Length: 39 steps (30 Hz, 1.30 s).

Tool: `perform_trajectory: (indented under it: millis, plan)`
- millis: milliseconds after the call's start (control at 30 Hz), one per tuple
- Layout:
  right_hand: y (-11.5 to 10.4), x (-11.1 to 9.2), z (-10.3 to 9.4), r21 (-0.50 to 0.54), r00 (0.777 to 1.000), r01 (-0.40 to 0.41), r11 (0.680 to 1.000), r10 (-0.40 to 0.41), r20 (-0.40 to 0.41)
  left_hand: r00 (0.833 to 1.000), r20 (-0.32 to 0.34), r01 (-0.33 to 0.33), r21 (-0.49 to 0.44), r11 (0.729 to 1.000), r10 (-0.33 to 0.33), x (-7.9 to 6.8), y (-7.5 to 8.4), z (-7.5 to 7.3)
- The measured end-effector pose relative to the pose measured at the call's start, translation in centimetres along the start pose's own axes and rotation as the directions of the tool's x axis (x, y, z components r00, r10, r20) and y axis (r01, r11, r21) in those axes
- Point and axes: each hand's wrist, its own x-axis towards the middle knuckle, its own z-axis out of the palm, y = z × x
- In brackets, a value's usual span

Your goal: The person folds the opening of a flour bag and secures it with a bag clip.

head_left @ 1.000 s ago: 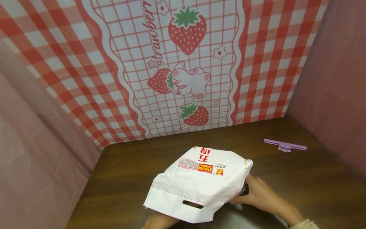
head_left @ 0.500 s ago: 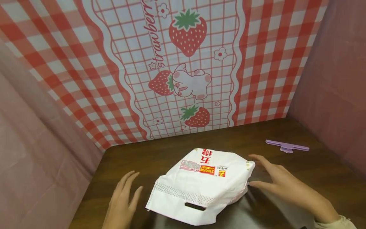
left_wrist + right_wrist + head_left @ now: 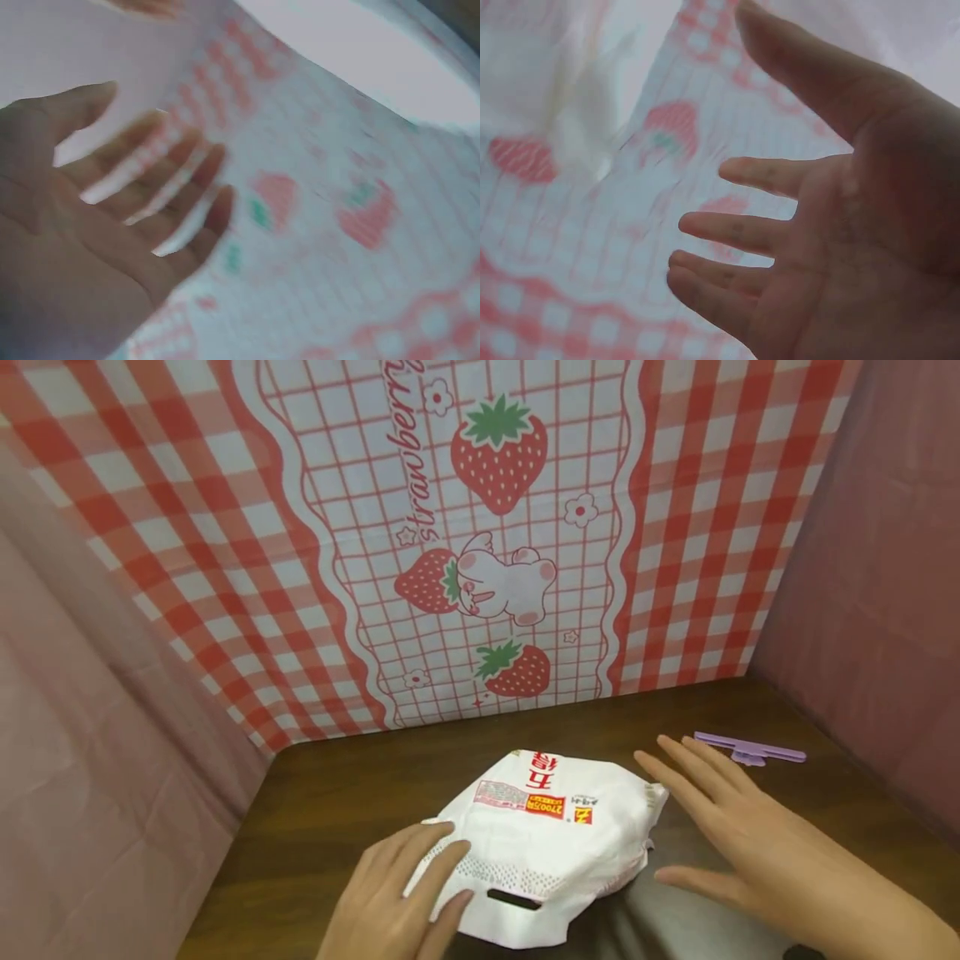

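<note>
While left grip (image 3: 393, 893) and right grip (image 3: 738, 839) are spread, the white bag (image 3: 536, 843) slants lengthwise away rightward, handle (image 3: 517, 925) nearest.

Mostly matt, with one soft sheen

The white bag (image 3: 517, 839) at lower centre looks like thin plastic or non-woven fabric, matt and creased, with a rougher-looking dotted band (image 3: 517, 875) across it. The table (image 3: 322, 793) at the bottom of the frame shows dark wood grain, smooth, with a pale sheen toward the lower right. The purple clip (image 3: 750, 750) at right appears to be smooth plastic. Printed cloth (image 3: 465, 547) fills the upper middle, matt and lightly wrinkled. The pink drape (image 3: 82, 718) at left is dull, folded fabric.
</note>
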Motion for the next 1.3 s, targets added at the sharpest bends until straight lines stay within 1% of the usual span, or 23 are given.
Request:
perform_trajectory:
  millis: [67,133,167,233,267,333,367,433,500,567,600,633,700,833,967,1067,1133,1233,1300]
  plan:
    - [-1.1,0.6,0.2,-0.045,0.996,0.082,0.996,-0.083,-0.027,0.998,0.068,-0.010,0.079,0.997,0.004,0.6,1.1,0.8]
    - [-2.0,1.0,0.7,-0.065,0.987,0.154,0.986,-0.157,-0.036,0.990,0.142,-0.028,0.153,0.988,0.006,1.0,2.2,1.8]
    - [-2.4,1.1,1.1,-0.068,0.983,0.179,0.981,-0.182,-0.036,0.981,0.196,-0.038,0.188,0.981,0.001,1.1,2.8,2.2]
    - [-2.9,1.2,1.8,-0.051,0.975,0.221,0.974,-0.222,-0.027,0.961,0.276,-0.051,0.234,0.971,-0.016,1.1,3.7,3.0]
    - [-3.1,1.1,2.2,-0.041,0.973,0.229,0.973,-0.229,-0.018,0.949,0.314,-0.054,0.244,0.968,-0.026,1.1,4.1,3.3]
    - [-3.2,1.0,2.8,-0.042,0.974,0.226,0.973,-0.226,0.004,0.931,0.362,-0.061,0.261,0.963,-0.039,0.8,4.6,3.9]
    - [-3.2,0.9,3.0,-0.040,0.975,0.223,0.974,-0.223,0.010,0.917,0.396,-0.058,0.259,0.964,-0.051,0.6,4.8,4.0]
    - [-3.2,0.8,3.5,-0.036,0.975,0.219,0.975,-0.218,0.031,0.894,0.443,-0.051,0.260,0.964,-0.072,0.2,4.9,4.1]
    - [-3.2,0.9,3.9,-0.037,0.975,0.217,0.975,-0.215,0.059,0.874,0.479,-0.057,0.271,0.961,-0.083,-0.1,4.9,4.3]
    - [-3.3,1.1,4.4,-0.018,0.972,0.221,0.975,-0.218,0.088,0.845,0.524,-0.055,0.278,0.959,-0.103,-0.4,4.9,4.4]
    - [-3.3,1.2,4.6,-0.008,0.969,0.224,0.975,-0.222,0.107,0.839,0.532,-0.054,0.283,0.958,-0.110,-0.4,4.9,4.5]
    - [-3.3,1.3,4.8,-0.006,0.967,0.227,0.974,-0.224,0.117,0.844,0.525,-0.061,0.291,0.955,-0.106,-0.5,4.9,4.7]
    - [-3.3,1.3,5.1,-0.001,0.965,0.230,0.973,-0.227,0.129,0.849,0.519,-0.069,0.298,0.952,-0.101,-0.6,4.9,5.0]
    - [-3.4,1.4,5.3,-0.014,0.966,0.225,0.974,-0.221,0.133,0.886,0.459,-0.095,0.308,0.947,-0.060,-0.5,4.8,5.5]
    - [-3.6,1.5,5.4,-0.028,0.968,0.216,0.976,-0.211,0.134,0.890,0.454,-0.113,0.302,0.947,-0.038,-0.2,4.5,5.2]
    - [-3.7,1.5,5.3,-0.051,0.969,0.224,0.973,-0.217,0.115,0.886,0.463,-0.109,0.280,0.954,-0.034,0.3,4.3,4.7]
    - [-3.7,1.5,5.3,-0.065,0.969,0.230,0.971,-0.222,0.103,0.889,0.457,-0.107,0.270,0.957,-0.029,0.6,4.1,4.4]
    - [-3.8,1.6,5.3,-0.069,0.971,0.224,0.972,-0.216,0.105,0.883,0.469,-0.110,0.251,0.962,-0.021,0.9,3.9,3.8]
    - [-4.0,1.7,5.5,-0.068,0.972,0.223,0.972,-0.217,0.087,0.882,0.470,-0.115,0.237,0.965,-0.010,1.0,3.7,3.4]
